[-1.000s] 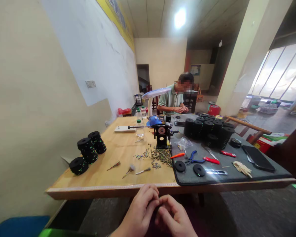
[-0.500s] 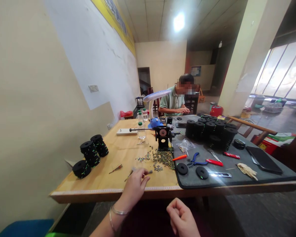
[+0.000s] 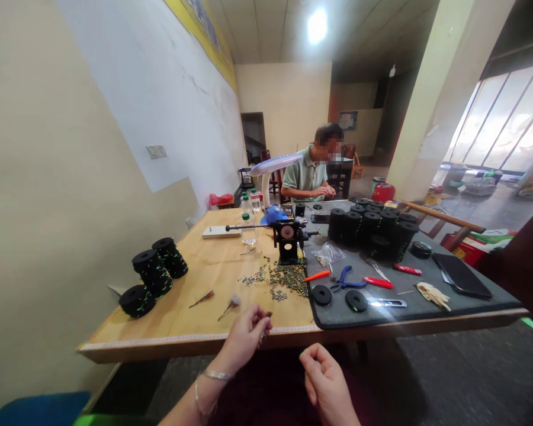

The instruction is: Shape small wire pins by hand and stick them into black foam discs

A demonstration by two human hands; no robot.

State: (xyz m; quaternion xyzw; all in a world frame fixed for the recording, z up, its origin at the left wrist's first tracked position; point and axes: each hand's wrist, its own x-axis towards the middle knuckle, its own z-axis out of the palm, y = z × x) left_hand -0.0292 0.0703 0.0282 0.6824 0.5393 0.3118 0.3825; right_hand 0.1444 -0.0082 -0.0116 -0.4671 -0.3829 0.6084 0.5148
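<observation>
Over the front edge of the wooden table (image 3: 169, 319), my left hand (image 3: 247, 332) is closed in a pinch. A small dark-tipped piece (image 3: 269, 315) pokes out from its fingertips; its exact kind is too small to tell. My right hand (image 3: 325, 378) is held in front of the table edge, its fingers curled together; whatever may be in them is hidden. Left of my left hand lie a slender bundle with a grey end (image 3: 230, 306) and another with a reddish-brown end (image 3: 203, 298). Beyond my hands spreads a pile of tiny metallic pieces (image 3: 288, 278).
Black foam spools (image 3: 145, 269) stand at the left, more (image 3: 373, 228) on the grey mat (image 3: 408, 313). A black winding machine (image 3: 288, 242) and a lamp (image 3: 273, 214) stand mid-table. Blue pliers (image 3: 347, 281) and a red-handled tool (image 3: 377, 283) lie right. A person (image 3: 308, 174) sits opposite.
My left hand has drawn back from the tabletop toward the front edge, with the small piece in its fingers. My right hand stays closed, nearly where it was. The view has shifted slightly.
</observation>
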